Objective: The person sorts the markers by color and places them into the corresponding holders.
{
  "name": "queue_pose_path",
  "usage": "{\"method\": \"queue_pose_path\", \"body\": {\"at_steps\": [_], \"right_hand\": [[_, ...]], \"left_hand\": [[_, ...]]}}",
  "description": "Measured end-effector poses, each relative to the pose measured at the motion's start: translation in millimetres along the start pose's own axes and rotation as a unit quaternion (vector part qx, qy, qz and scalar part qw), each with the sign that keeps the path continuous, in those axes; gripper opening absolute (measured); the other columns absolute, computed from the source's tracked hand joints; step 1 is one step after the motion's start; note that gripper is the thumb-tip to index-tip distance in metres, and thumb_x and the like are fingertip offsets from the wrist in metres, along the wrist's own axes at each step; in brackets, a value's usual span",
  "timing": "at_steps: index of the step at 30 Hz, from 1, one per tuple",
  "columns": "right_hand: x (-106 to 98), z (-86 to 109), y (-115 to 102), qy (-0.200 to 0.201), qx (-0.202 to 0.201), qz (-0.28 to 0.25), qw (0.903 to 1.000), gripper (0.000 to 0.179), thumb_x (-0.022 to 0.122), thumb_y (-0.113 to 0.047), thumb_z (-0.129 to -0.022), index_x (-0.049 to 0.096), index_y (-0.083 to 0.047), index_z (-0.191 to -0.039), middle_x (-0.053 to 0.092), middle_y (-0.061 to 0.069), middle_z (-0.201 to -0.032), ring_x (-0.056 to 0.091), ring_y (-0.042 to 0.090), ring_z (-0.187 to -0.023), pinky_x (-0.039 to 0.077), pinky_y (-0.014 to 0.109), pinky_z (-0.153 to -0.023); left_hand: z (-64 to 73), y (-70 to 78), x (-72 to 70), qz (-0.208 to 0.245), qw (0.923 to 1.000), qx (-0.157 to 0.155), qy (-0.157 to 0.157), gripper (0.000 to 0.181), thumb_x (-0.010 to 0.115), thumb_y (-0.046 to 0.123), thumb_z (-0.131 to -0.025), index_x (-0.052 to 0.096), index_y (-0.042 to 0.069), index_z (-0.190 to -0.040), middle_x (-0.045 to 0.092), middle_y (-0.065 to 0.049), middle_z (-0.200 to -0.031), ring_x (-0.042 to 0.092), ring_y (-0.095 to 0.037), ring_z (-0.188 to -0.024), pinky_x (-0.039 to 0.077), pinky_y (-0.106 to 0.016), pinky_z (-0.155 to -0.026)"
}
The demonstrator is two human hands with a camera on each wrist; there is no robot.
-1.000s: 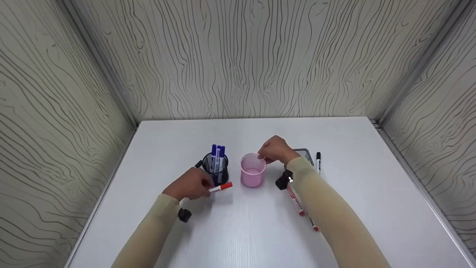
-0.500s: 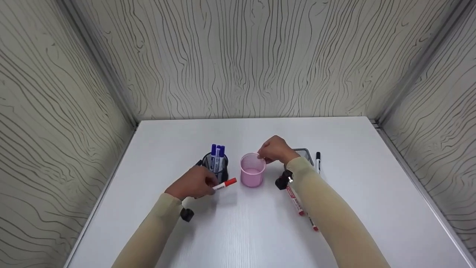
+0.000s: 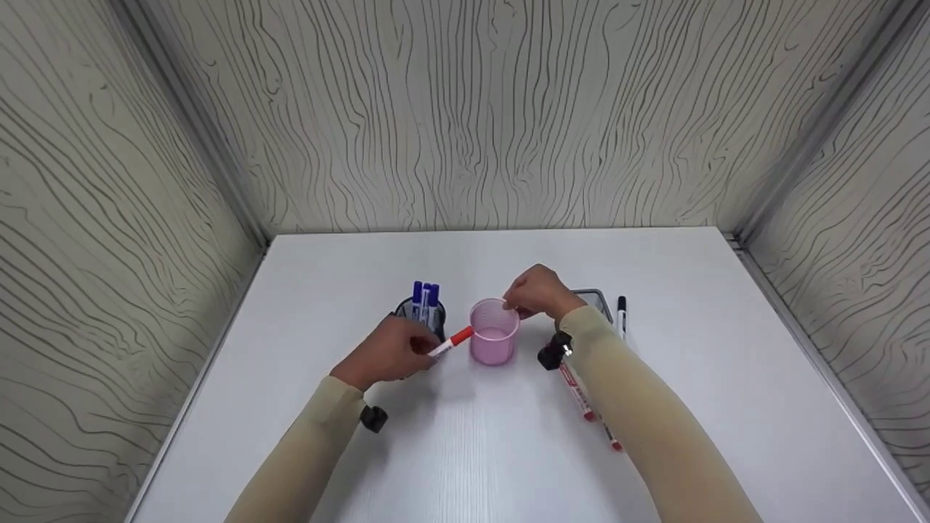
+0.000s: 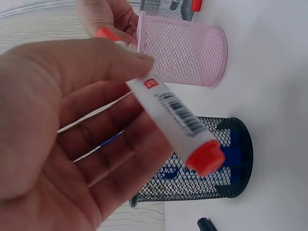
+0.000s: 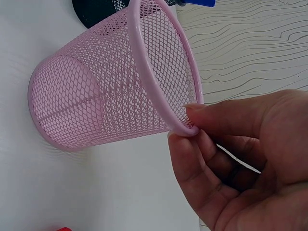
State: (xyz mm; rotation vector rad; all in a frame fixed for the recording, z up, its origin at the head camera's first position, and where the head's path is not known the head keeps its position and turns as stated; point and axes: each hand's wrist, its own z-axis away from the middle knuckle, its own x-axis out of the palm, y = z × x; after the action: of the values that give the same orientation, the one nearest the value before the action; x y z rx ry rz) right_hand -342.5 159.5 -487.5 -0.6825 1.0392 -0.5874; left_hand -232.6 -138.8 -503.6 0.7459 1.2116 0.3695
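My left hand pinches a red-capped white marker between thumb and fingers. The marker is tilted, its red cap overlapping the near left rim of a pink mesh pen cup in the head view. My right hand pinches the rim of that cup at its right side, thumb on the inside, as the right wrist view shows. The pink cup stands upright and holds nothing. Just behind my left hand is a black mesh pen cup with several blue markers standing in it.
A grey mesh holder stands behind my right wrist, partly hidden. A black-capped marker lies to its right. Red markers lie beside and under my right forearm. A dark cap end shows beside the black cup.
My left hand has moved right and up with the red marker, bringing its cap to the pink cup's rim. The marker tilts more steeply. My right hand stays on the rim.
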Motion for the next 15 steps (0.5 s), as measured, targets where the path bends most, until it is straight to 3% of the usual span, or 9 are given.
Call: {"method": "queue_pose_path", "body": {"at_steps": [8, 15], "right_hand": [[0, 0.1, -1, 0.000, 0.005, -0.009, 1.0000, 0.019, 0.079, -0.008, -0.102, 0.086, 0.005, -0.116, 0.082, 0.007, -0.099, 0.076, 0.010, -0.079, 0.068, 0.025, -0.079], [0, 1.7, 0, 0.000, 0.005, -0.014, 0.9999, 0.020, 0.079, -0.008, -0.102, 0.085, 0.005, -0.117, 0.081, 0.008, -0.101, 0.075, 0.010, -0.079, 0.067, 0.024, -0.078]], "left_hand": [[-8.5, 7.0, 0.6, 0.026, 0.9983, 0.044, 0.029, 0.016, 0.087, 0.017, -0.101, 0.090, 0.017, -0.117, 0.080, 0.000, -0.104, 0.068, -0.022, -0.099, 0.067, -0.039, -0.086], [-13.6, 13.2, 1.6, 0.031, 0.9971, 0.048, 0.049, 0.017, 0.086, 0.017, -0.102, 0.088, 0.018, -0.118, 0.080, -0.001, -0.107, 0.069, -0.020, -0.102, 0.067, -0.042, -0.091]]}}
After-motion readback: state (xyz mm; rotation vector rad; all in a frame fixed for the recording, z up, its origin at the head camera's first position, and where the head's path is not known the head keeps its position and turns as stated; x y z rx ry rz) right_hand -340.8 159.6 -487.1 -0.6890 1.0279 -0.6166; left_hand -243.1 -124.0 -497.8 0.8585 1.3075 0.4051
